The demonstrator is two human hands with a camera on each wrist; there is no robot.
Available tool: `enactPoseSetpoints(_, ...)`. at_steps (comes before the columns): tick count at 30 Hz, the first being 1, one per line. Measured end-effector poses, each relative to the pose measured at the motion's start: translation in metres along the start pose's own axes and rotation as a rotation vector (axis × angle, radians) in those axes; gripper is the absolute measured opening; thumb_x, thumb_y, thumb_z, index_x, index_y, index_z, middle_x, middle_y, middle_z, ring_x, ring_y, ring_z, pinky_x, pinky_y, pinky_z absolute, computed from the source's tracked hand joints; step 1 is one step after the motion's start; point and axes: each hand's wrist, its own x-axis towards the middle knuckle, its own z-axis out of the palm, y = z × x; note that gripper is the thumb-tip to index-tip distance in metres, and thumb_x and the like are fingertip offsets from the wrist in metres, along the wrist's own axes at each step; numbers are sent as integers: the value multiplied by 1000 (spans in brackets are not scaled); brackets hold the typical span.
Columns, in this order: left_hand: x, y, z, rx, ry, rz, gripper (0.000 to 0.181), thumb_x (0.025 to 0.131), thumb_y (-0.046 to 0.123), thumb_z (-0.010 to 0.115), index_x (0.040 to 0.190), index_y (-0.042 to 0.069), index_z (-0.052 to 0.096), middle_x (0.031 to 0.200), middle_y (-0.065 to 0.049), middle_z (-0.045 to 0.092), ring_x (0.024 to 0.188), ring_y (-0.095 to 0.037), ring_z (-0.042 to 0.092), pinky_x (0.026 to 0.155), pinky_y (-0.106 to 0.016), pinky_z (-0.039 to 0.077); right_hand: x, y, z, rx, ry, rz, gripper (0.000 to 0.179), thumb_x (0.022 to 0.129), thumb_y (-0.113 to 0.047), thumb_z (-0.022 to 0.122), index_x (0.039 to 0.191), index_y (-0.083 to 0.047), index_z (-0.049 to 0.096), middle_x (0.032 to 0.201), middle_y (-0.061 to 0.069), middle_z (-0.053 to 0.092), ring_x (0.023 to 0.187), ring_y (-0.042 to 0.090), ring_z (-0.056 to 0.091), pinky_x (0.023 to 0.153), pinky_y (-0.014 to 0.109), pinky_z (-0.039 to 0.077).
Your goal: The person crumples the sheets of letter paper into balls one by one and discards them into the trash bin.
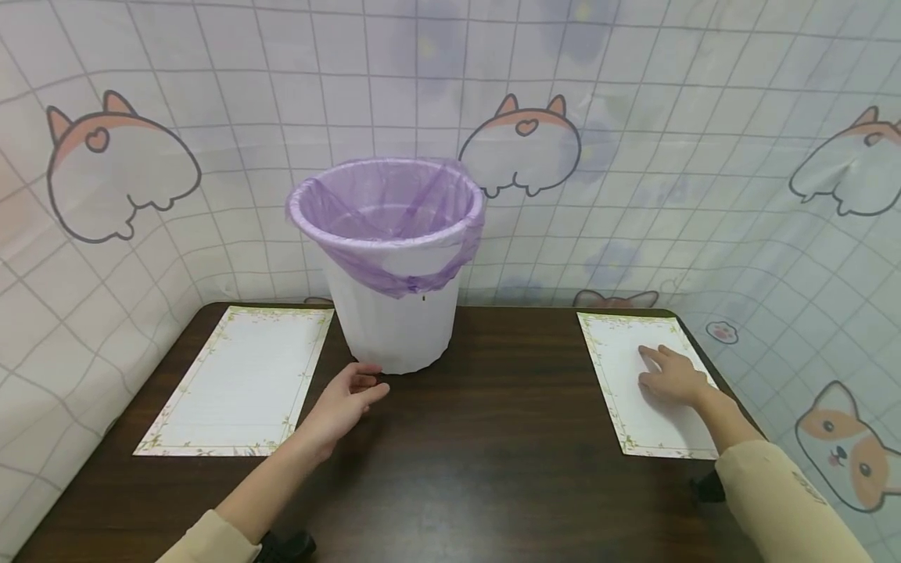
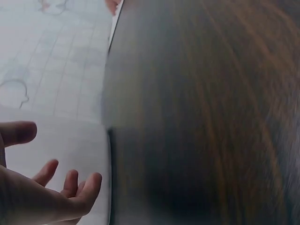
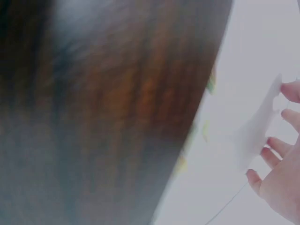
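A white waste bin [image 1: 394,328] with a purple plastic liner [image 1: 394,195] over its rim stands upright at the back of the table. Close by its base is my left hand [image 1: 345,403], fingers loosely bent and thumb apart; whether the fingertips touch the bin I cannot tell. The left wrist view has that hand [image 2: 61,201] in front of the bin's white wall [image 2: 70,145], holding nothing. Over the bordered paper sheet [image 1: 612,375] on the right hovers or rests my right hand [image 1: 672,377], fingers spread. Its shadow falls on the sheet [image 3: 225,154] in the right wrist view.
Another white sheet with a leafy border [image 1: 239,375] lies on the left of the dark wooden table [image 1: 507,438]. Behind and beside the table hangs a gridded cloth [image 1: 655,156] with cartoon corgis. Bare wood lies between the bin and the right sheet.
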Motion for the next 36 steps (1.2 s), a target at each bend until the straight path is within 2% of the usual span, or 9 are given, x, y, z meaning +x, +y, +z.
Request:
enactPoseSetpoints(4,-3,-2,11,92,-30,36,43,102,21,65,138,1,54,142,-26,49,132,-40,46,104,-57,40,1,-2,-3,-24,-5,-3,74,99,-42,60,151,4,37,144,45,30,128,69,30,89,85,31)
enactPoseSetpoints(9,-3,-6,23,118,-64,50,38,100,19,68,133,3,59,140,-23,54,133,-40,47,105,-57,40,0,-7,-4,-58,0,-15,84,94,-59,65,146,4,46,135,48,36,122,68,36,83,79,39)
enactPoseSetpoints(15,-1,-9,32,138,-132,51,32,99,19,70,126,5,64,130,-14,61,125,-34,53,102,-55,43,1,-12,-1,-3,49,-65,77,88,-57,74,125,8,58,132,46,44,122,64,41,90,79,37)
enactPoseSetpoints(17,0,-10,34,137,-156,54,30,99,19,70,125,6,65,127,-11,63,122,-32,55,101,-54,44,2,-12,1,26,58,-91,74,85,-54,77,117,10,58,124,41,52,116,58,48,91,71,43)
enactPoseSetpoints(21,2,-10,39,132,-193,62,28,99,19,70,124,6,67,127,-7,64,122,-30,56,101,-53,44,4,-16,1,70,35,-109,73,83,-52,81,108,12,54,102,25,60,93,40,57,80,51,49)
enactPoseSetpoints(24,3,-10,42,138,-213,72,27,99,19,70,123,7,67,128,-7,64,124,-32,55,103,-54,42,3,-20,-2,30,12,-100,73,85,-52,80,112,11,53,102,26,61,92,40,58,78,54,50)
enactPoseSetpoints(26,4,-9,44,139,-222,76,26,99,19,70,122,7,68,129,-7,64,126,-33,54,104,-55,41,0,-23,-5,-20,1,-86,71,89,-49,76,121,10,53,113,32,59,103,49,57,83,67,47)
enactPoseSetpoints(30,5,-8,48,145,-230,90,25,98,19,70,121,7,69,128,-6,64,128,-33,53,106,-56,40,-2,-28,-11,-87,-27,-57,67,93,-37,71,141,4,49,131,40,48,123,61,44,86,86,32)
enactPoseSetpoints(36,8,-7,54,148,-252,108,25,99,18,70,121,6,68,127,-6,65,129,-34,52,106,-56,39,-1,-28,-11,-45,-37,-60,75,90,-48,76,139,4,55,115,31,55,108,50,53,79,71,44)
